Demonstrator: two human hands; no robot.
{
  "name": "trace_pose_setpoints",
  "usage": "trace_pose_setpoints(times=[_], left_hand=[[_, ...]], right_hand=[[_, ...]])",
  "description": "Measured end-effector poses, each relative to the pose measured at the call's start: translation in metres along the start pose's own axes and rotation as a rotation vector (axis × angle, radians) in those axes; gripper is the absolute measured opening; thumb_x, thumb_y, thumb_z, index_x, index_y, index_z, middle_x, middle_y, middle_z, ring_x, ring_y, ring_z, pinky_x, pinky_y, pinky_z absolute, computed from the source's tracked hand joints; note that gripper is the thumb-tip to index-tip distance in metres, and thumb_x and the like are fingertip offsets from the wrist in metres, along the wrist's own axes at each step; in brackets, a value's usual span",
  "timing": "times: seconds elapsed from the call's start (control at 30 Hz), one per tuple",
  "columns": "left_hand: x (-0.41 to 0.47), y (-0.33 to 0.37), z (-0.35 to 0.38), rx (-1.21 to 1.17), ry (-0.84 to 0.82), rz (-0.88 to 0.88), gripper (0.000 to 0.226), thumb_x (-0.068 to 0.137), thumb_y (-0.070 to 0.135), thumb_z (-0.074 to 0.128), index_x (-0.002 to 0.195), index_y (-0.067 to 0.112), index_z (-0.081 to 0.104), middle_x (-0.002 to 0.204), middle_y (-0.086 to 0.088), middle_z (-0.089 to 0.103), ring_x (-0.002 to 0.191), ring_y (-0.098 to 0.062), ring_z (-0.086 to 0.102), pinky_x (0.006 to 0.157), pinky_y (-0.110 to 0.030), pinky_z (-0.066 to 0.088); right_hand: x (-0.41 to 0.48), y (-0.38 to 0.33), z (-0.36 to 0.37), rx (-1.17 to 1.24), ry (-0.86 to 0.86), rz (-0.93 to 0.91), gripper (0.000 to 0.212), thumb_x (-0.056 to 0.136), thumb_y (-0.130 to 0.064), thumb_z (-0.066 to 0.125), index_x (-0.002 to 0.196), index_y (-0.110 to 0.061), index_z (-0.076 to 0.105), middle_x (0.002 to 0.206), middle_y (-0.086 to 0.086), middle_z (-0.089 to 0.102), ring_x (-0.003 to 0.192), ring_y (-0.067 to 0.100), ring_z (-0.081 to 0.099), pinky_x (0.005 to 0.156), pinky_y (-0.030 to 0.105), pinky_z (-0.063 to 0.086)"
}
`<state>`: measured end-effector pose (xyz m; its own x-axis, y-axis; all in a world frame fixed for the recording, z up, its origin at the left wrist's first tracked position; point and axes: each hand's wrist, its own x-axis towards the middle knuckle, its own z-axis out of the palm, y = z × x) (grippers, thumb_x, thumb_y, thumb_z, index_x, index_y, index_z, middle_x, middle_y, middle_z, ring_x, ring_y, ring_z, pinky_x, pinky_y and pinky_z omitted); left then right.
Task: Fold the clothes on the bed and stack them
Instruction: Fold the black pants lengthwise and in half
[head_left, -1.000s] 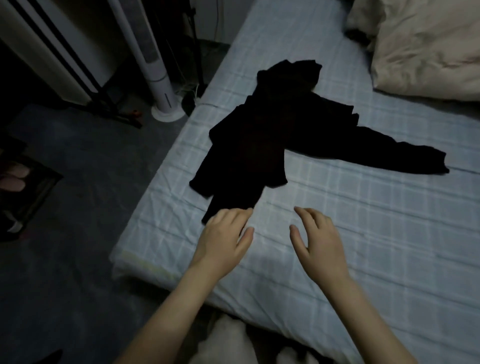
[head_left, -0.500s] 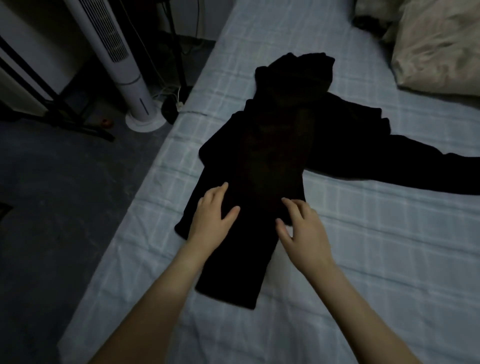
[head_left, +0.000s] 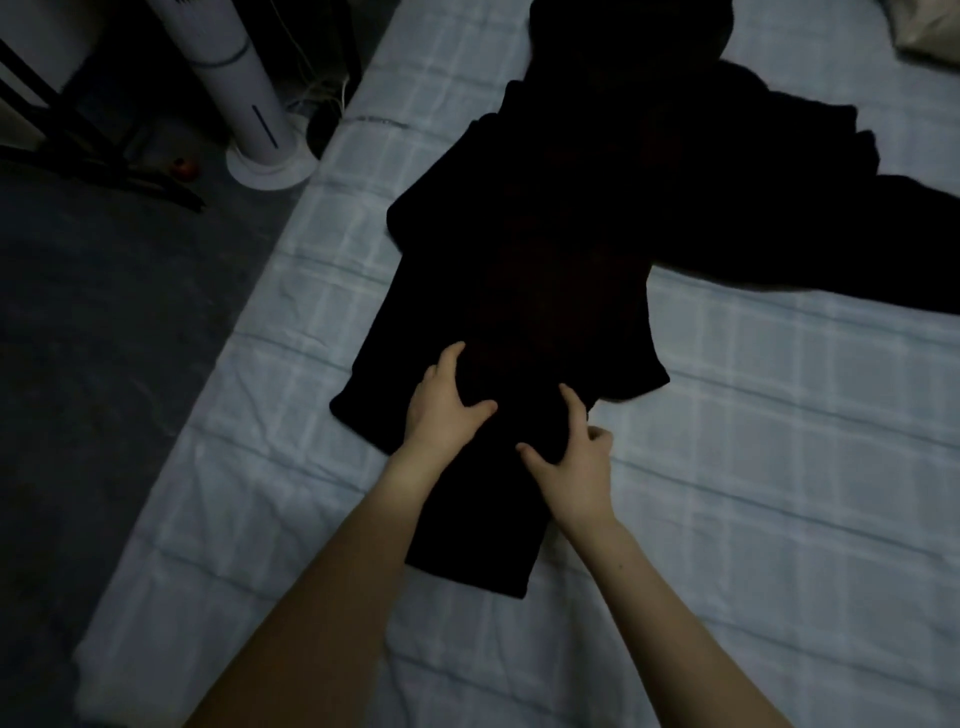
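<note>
A black hooded sweatshirt (head_left: 561, 249) lies spread on the pale blue checked bed sheet (head_left: 779, 467), hood at the top, one sleeve stretched out to the right, the other folded down along the body toward me. My left hand (head_left: 441, 405) rests on the lower body of the sweatshirt, fingers pressing into the cloth. My right hand (head_left: 576, 462) lies beside it on the folded sleeve, fingers curled and pinching the fabric at its right edge.
A white tower fan (head_left: 249, 104) stands on the dark floor (head_left: 104, 338) left of the bed, with cables and a dark stand beside it. A beige pillow corner (head_left: 930, 31) shows at the top right. The bed edge runs diagonally at left.
Both hands moved from the bare sheet onto the sweatshirt and now press and pinch its lower part. The view has closed in on the garment.
</note>
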<state>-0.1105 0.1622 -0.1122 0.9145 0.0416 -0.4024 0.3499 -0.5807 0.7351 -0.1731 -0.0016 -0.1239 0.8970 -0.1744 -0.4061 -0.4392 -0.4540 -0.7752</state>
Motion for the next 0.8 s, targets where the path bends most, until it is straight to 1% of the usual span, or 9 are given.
trace_pose_setpoints(times=[0.07, 0.1, 0.17, 0.23, 0.37, 0.47, 0.6, 0.67, 0.8], left_hand=[[-0.001, 0.001, -0.003, -0.232, -0.064, -0.008, 0.084, 0.082, 0.018, 0.077, 0.149, 0.034, 0.029, 0.121, 0.002, 0.054, 0.104, -0.002, 0.054, 0.081, -0.012, 0.044], [-0.002, 0.000, -0.004, -0.323, -0.091, -0.031, 0.084, 0.081, 0.015, 0.078, 0.148, 0.032, 0.031, 0.119, 0.003, 0.057, 0.103, -0.001, 0.056, 0.079, -0.011, 0.045], [-0.004, -0.001, -0.007, -0.402, -0.134, -0.103, 0.073, 0.079, 0.017, 0.080, 0.142, 0.023, 0.043, 0.118, 0.001, 0.064, 0.102, -0.008, 0.063, 0.077, -0.012, 0.049], [-0.011, 0.000, -0.010, -0.435, -0.174, -0.126, 0.054, 0.079, 0.022, 0.080, 0.129, 0.018, 0.059, 0.114, 0.000, 0.069, 0.102, -0.012, 0.067, 0.075, -0.014, 0.052], [-0.042, 0.004, -0.011, -0.561, -0.134, -0.046, 0.040, 0.083, 0.018, 0.077, 0.118, 0.028, 0.060, 0.111, 0.006, 0.070, 0.101, -0.004, 0.067, 0.074, -0.011, 0.051], [-0.075, 0.013, -0.011, -0.646, -0.061, -0.048, 0.048, 0.084, 0.016, 0.076, 0.125, 0.029, 0.054, 0.113, -0.001, 0.070, 0.100, -0.007, 0.069, 0.075, -0.015, 0.053], [-0.118, 0.028, -0.018, -0.719, -0.024, 0.028, 0.063, 0.086, 0.009, 0.072, 0.138, 0.032, 0.044, 0.110, 0.000, 0.073, 0.101, -0.012, 0.070, 0.075, -0.020, 0.056], [-0.138, 0.038, -0.022, -0.723, -0.014, 0.071, 0.058, 0.088, 0.004, 0.069, 0.137, 0.026, 0.047, 0.107, 0.001, 0.074, 0.100, -0.011, 0.070, 0.074, -0.018, 0.055], [-0.176, 0.060, -0.022, -0.727, 0.011, 0.098, 0.051, 0.089, -0.001, 0.066, 0.133, 0.018, 0.052, 0.095, 0.017, 0.075, 0.094, -0.004, 0.070, 0.071, -0.015, 0.054]], right_hand=[[-0.004, 0.001, -0.002, 0.006, -0.011, -0.042, 0.072, 0.086, -0.024, 0.071, 0.145, -0.042, 0.033, 0.122, 0.002, 0.045, 0.096, 0.010, 0.058, 0.081, 0.016, 0.048], [-0.005, 0.001, -0.003, 0.035, -0.006, -0.071, 0.068, 0.086, -0.020, 0.072, 0.143, -0.038, 0.040, 0.125, -0.002, 0.052, 0.104, 0.009, 0.059, 0.087, 0.021, 0.051], [-0.010, 0.000, -0.007, 0.174, -0.012, -0.096, 0.061, 0.085, -0.012, 0.071, 0.138, -0.033, 0.049, 0.127, -0.015, 0.059, 0.114, 0.000, 0.057, 0.098, 0.028, 0.051], [-0.018, -0.002, -0.013, 0.307, -0.018, -0.101, 0.057, 0.085, -0.005, 0.070, 0.133, -0.031, 0.054, 0.125, -0.018, 0.061, 0.116, -0.001, 0.058, 0.099, 0.030, 0.053], [-0.041, -0.004, -0.039, 0.426, 0.051, -0.163, 0.050, 0.088, -0.004, 0.069, 0.130, -0.030, 0.059, 0.126, -0.016, 0.063, 0.119, 0.002, 0.059, 0.096, 0.023, 0.052], [-0.064, -0.011, -0.064, 0.473, 0.073, -0.171, 0.046, 0.091, -0.005, 0.068, 0.130, -0.028, 0.060, 0.126, -0.016, 0.064, 0.117, 0.000, 0.060, 0.090, 0.015, 0.051], [-0.093, -0.024, -0.089, 0.451, 0.138, -0.154, 0.041, 0.090, -0.010, 0.070, 0.126, -0.030, 0.063, 0.122, -0.018, 0.065, 0.113, -0.005, 0.060, 0.085, 0.008, 0.049], [-0.107, -0.032, -0.100, 0.449, 0.149, -0.144, 0.041, 0.089, -0.011, 0.071, 0.125, -0.030, 0.064, 0.121, -0.016, 0.066, 0.111, -0.005, 0.061, 0.085, 0.010, 0.050], [-0.136, -0.037, -0.120, 0.447, 0.147, -0.154, 0.041, 0.089, -0.012, 0.072, 0.125, -0.030, 0.065, 0.121, -0.017, 0.066, 0.109, -0.005, 0.061, 0.086, 0.011, 0.051]])
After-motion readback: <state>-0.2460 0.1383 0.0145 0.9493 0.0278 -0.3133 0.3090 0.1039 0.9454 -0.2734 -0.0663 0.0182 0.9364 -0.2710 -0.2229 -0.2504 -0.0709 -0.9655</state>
